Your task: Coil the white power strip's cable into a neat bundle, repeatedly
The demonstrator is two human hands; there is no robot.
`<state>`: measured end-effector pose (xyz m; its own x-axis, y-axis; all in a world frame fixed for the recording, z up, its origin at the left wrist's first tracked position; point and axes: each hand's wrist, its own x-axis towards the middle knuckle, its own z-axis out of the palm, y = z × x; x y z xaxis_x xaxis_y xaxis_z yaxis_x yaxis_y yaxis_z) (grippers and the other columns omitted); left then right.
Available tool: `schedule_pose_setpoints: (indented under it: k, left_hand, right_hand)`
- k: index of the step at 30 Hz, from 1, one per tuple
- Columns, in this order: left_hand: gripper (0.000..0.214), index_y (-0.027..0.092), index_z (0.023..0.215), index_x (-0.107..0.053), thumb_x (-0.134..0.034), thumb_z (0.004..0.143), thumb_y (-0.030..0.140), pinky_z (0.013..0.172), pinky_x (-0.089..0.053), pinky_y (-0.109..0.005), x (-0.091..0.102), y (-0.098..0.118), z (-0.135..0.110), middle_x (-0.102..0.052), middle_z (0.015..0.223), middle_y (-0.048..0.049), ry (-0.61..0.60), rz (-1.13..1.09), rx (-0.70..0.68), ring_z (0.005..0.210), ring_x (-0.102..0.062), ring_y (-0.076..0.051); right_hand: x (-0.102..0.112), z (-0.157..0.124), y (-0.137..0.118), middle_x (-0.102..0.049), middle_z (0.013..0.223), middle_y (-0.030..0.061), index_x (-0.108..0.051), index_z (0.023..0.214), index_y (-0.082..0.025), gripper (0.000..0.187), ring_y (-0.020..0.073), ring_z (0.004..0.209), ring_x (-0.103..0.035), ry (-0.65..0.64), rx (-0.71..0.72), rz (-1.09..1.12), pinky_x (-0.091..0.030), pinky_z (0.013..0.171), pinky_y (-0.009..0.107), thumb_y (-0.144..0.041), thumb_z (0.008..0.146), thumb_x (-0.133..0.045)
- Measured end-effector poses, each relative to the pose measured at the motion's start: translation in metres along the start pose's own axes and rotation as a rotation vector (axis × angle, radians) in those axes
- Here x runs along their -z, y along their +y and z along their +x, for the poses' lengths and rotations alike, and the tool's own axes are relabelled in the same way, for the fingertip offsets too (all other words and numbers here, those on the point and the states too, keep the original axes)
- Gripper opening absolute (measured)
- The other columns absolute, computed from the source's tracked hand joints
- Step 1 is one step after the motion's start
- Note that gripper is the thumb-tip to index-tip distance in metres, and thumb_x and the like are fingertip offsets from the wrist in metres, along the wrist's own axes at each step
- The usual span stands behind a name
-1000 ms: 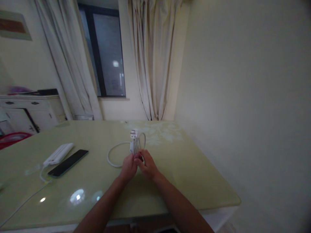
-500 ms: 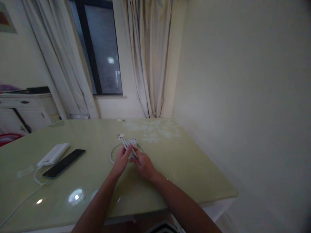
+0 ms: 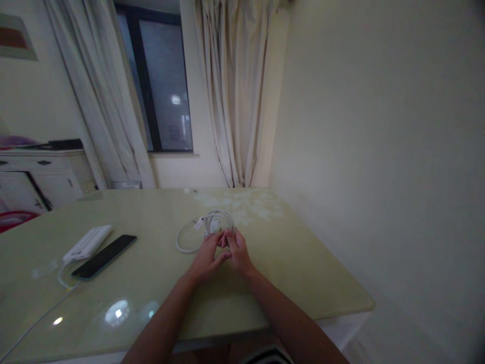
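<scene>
while the white cable (image 3: 223, 214) is mostly gathered into upright loops over the counter (image 3: 303, 273), one wider loop (image 3: 185, 251) lies spread to the left; whether it joins the bundle, i cannot tell. the right hand (image 3: 239, 253) pinches the near end of the loops. the left hand (image 3: 206, 257) angles in to meet it, thumb spread, its grip unclear.

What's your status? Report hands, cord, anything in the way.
Right hand grips coiled cord; left hand beside it, grip hidden. One loose loop out to the left. Phone and white box apart, farther left.
</scene>
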<state>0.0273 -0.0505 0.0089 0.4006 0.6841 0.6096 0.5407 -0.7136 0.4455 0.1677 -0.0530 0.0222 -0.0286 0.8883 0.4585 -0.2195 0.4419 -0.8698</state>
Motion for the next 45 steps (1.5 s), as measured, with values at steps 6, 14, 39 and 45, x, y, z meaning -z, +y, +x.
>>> schedule_pose_setpoints:
  k: [6,14,39,45]
  left_hand:
    - [0.076,0.017,0.155,-0.031,-0.062,0.091,0.044,0.117,-0.038,-0.055,-0.009,0.001,0.0,-0.048,0.152,-0.02,0.006,0.078,-0.078,0.142,-0.044,-0.033]
    - [0.063,0.013,0.15,-0.04,-0.054,0.092,0.03,0.113,-0.044,-0.05,-0.017,0.001,-0.002,-0.055,0.146,-0.0207,-0.002,0.09,-0.07,0.135,-0.053,-0.031]
    - [0.052,0.016,0.114,-0.069,-0.038,0.101,0.055,0.099,-0.049,-0.045,-0.008,0.009,0.001,-0.073,0.106,-0.0134,0.011,-0.399,0.18,0.1,-0.065,-0.026]
    - [0.05,0.016,0.116,-0.069,-0.033,0.103,0.05,0.097,-0.05,-0.044,-0.01,0.011,0.003,-0.071,0.111,-0.0154,0.1,-0.327,0.153,0.106,-0.064,-0.026]
  right_hand:
    - [0.001,0.004,-0.012,-0.053,0.074,0.0013,-0.048,0.075,-0.023,0.047,0.0169,0.075,-0.057,0.105,-0.011,0.115,-0.052,0.08,0.031,-0.066,0.095,-0.046]
    - [0.0,-0.001,-0.015,-0.053,0.073,0.0001,-0.054,0.079,-0.021,0.041,0.0149,0.07,-0.052,0.101,0.026,0.07,-0.049,0.073,0.028,-0.06,0.092,-0.059]
    - [0.011,0.003,-0.014,-0.077,0.085,0.0067,-0.07,0.119,-0.015,0.045,0.0215,0.087,-0.07,-0.029,-0.142,0.19,-0.053,0.09,0.037,-0.045,0.086,-0.064]
    - [0.011,0.002,-0.01,-0.076,0.096,0.0083,-0.068,0.12,-0.017,0.047,0.0221,0.088,-0.071,-0.027,-0.142,0.183,-0.055,0.083,0.036,-0.048,0.084,-0.069]
